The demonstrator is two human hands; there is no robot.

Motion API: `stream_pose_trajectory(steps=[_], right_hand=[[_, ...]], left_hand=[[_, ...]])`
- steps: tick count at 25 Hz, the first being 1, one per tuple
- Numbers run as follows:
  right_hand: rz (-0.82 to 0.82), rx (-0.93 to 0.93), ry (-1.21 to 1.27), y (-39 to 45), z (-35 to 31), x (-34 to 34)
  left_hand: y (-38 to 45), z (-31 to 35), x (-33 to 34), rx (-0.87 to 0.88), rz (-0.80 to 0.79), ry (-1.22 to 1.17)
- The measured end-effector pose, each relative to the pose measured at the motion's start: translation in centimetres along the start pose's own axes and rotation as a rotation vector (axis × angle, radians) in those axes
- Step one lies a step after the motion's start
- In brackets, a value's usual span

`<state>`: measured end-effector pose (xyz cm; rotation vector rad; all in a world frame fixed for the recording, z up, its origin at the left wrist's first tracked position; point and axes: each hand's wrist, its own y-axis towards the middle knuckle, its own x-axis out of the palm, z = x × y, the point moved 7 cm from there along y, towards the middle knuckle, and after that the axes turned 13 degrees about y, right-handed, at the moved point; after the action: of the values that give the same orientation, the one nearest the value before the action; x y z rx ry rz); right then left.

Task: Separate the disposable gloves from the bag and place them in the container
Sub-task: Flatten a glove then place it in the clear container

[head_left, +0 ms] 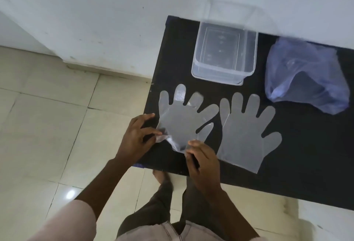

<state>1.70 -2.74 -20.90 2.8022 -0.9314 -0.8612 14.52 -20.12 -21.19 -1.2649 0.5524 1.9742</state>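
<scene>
A black tabletop stands against a white wall, its far edge meeting the wall. Cream floor tiles with dark grout lines spread to the left and below, one carrying a bright spot of reflected light. Dark trousers and a bare foot show below the table's near edge

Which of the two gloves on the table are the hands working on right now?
The left glove: the left hand and right hand pinch its crumpled cuff. The right glove lies flat, untouched.
</scene>
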Motion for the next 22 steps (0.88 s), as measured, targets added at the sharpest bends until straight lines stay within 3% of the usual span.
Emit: stream_pose_trajectory(steps=[4,7,9,12,16,22], right_hand=[[-0.159,0.097,-0.088,-1.7,1.2,2.1],[-0.165,0.109,-0.152,-1.8,0.4,0.5],[-0.140,0.126,-0.218,-0.3,0.2,-0.9],[-0.117,0.166,-0.381,2.5,1.2,-0.7],[-0.297,0.221,-0.604,6.5,3.8,4.0],[-0.369,0.210,-0.663,6.5,6.7,7.0]], left_hand=[[-1.4,-1.6,1.8,0.005,-0.088,0.073],[-2.2,-1.6,-0.3,-0.106,0.022,0.071],[-2.3,1.1,-1.1,-0.080,0.093,0.128],[-2.3,4.8,2.3,-0.091,-0.013,0.218],[-1.0,3.7,6.5,-0.260,-0.133,0.324],[-1.5,1.5,9.2,-0.222,-0.181,0.422]])
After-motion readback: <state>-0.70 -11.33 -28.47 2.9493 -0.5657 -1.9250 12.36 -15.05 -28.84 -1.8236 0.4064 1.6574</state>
